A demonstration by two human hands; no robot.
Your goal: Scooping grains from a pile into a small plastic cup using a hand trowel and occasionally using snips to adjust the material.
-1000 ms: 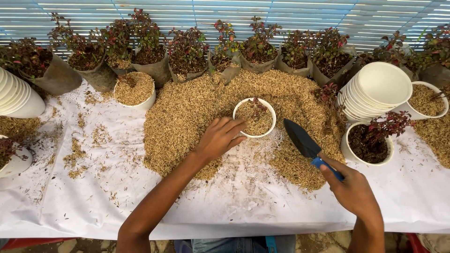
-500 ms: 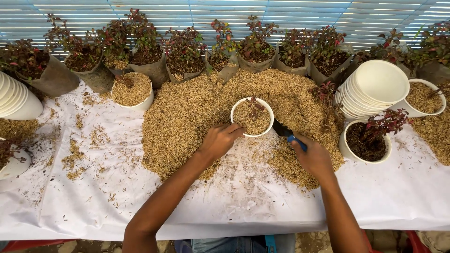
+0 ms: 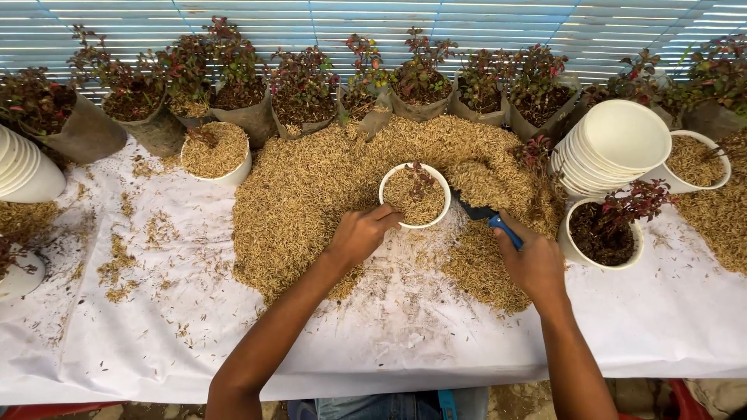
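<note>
Pot: small round white plastic pot (image 3: 415, 195) at centre of the frame, upright on the husk heap, nearly full of husk, with a small red-leaved seedling (image 3: 421, 174) standing in it.
Key relation: pot just beyond and between both hands; left hand touching its lower-left rim, right hand to its lower right; left nearer. Trowel's long axis slanting from lower right up toward upper left, blade just beside the pot's right rim.
Left hand: (image 3: 359, 234) fingers curled loosely against the pot's near rim, steadying it, not wrapped fully round.
Right hand: (image 3: 534, 261) closed firmly round the blue handle of the dark metal trowel (image 3: 480, 205); blade carrying a mound of husk, held just right of the pot.
Heap: broad pile of tan rice husk (image 3: 311, 194) spread over the white sheet covering the tabletop (image 3: 389, 342).
Right of frame: stack of empty white pots (image 3: 615, 148) lying on its side; below it a white pot with dark soil and a red plant (image 3: 603, 233).
Top of frame: row of grey bags holding red-leaved plants (image 3: 303, 93).
Upper left: white pot filled with husk (image 3: 214, 152).
</note>
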